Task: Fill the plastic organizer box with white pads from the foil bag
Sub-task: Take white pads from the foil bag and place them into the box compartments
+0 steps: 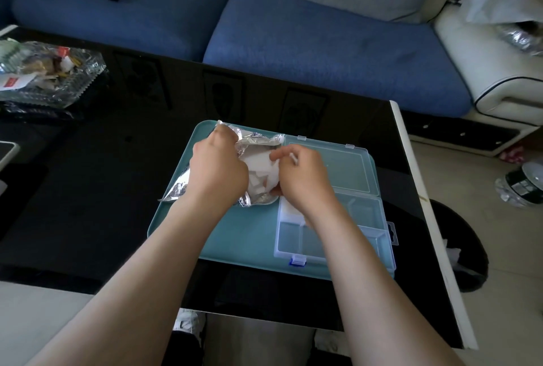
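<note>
Left hand (pixel 219 164) grips the far upper edge of the foil bag (pixel 255 142), knuckles up and fingers curled over the crumpled foil. The right hand (pixel 302 173) sits at the bag's open mouth with wrist bent and fingertips pinching the white pads (pixel 260 165) that show inside. How many pads it holds cannot be told, since its fingers cover them.

A faint blue mark is printed on the foil near the top fold, too small to read. Both forearms reach in from the bottom edge, and the left one hides the bag's lower part.

Just right of the bag, the clear organizer box (pixel 361 218) lies open on a teal tray (pixel 244 233), its lid (pixel 338 165) folded back away from the person and a blue latch (pixel 297 261) at the near edge. The right wrist covers part of its compartments; something white shows in the far left one.

The tray rests on a black glossy table (pixel 117 160). At far left a glass dish (pixel 50 77) holds scraps, among them a paper with a red label that is illegible. A blue sofa (pixel 323 51) stands beyond.
</note>
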Demonstrator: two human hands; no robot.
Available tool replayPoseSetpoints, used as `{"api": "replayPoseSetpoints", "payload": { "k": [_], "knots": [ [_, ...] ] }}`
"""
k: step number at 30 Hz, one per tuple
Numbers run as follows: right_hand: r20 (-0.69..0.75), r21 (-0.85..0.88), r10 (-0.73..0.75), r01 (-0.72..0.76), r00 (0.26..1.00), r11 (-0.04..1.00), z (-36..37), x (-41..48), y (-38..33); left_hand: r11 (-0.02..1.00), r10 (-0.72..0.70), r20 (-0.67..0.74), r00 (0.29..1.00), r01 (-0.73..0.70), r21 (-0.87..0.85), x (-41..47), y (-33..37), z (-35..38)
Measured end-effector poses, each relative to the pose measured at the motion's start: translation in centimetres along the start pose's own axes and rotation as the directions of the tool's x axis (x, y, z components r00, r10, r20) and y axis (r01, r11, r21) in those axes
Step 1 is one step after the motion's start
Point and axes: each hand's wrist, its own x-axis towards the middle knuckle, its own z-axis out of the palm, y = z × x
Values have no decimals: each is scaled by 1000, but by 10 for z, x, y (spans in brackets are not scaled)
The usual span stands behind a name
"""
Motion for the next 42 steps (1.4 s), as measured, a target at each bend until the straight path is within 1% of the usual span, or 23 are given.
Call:
{"api": "replayPoseSetpoints", "payload": {
  "k": [3,7,9,11,13,15,16,18,20,22,25,28,32,34,35,36,38,40,42],
  "knots": [
    [24,123,22,-25,999,992,-9,-3,-2,999,37,-36,999,-36,16,0,0,4],
    [-3,264,-32,32,999,964,-30,-5,-9,989,147,-87,985,-144,40,1,2,10],
    [-66,307,-33,51,997,950,-34,-6,-10,984,176,-72,982,-176,11,0,8,11],
    [-158,289,-39,84,987,954,-37,-4,-5,977,206,-79,975,-209,-30,-4,17,13],
    [-234,292,-39,109,971,950,-40,-4,-2,942,325,-122,938,-332,-43,-9,27,14],
    [-301,318,-43,143,953,937,-47,-5,-2,881,458,-108,882,-467,-78,-14,35,18],
    [-325,322,-61,171,944,931,-49,-6,-3,858,497,-79,864,-503,-105,-16,37,20],
    [-358,322,-89,212,929,923,-55,-9,-4,836,521,-41,852,-520,-176,-19,42,26],
    [-375,315,-104,232,921,921,-62,-11,-2,834,503,-29,864,-494,-247,-20,46,31],
    [-358,312,-126,245,925,918,-68,-15,-1,845,454,-9,891,-433,-312,-20,50,33],
    [-288,305,-164,253,944,918,-75,-17,2,860,321,30,947,-278,-428,-15,48,38],
    [-262,201,-219,275,940,940,-80,-16,7,821,225,81,971,-144,-552,-16,48,41],
    [-348,34,-246,274,905,961,-86,-15,17,799,105,134,985,-3,-602,-19,50,41],
    [-375,25,-239,267,896,963,-93,-14,19,785,57,185,981,71,-616,-21,50,41],
    [-364,40,-239,272,900,962,-96,-14,19,786,34,200,979,97,-610,-20,49,42],
    [-332,51,-248,280,910,959,-100,-15,18,788,19,213,977,117,-605,-20,49,43],
    [-203,45,-288,303,936,952,-104,-20,15,798,14,230,973,128,-589,-19,46,46],
    [-62,70,-299,303,952,950,-104,-25,13,822,42,223,974,93,-562,-17,43,47],
    [19,94,-275,272,961,958,-101,-28,12,826,75,239,968,73,-559,-18,43,44]
  ]
}}
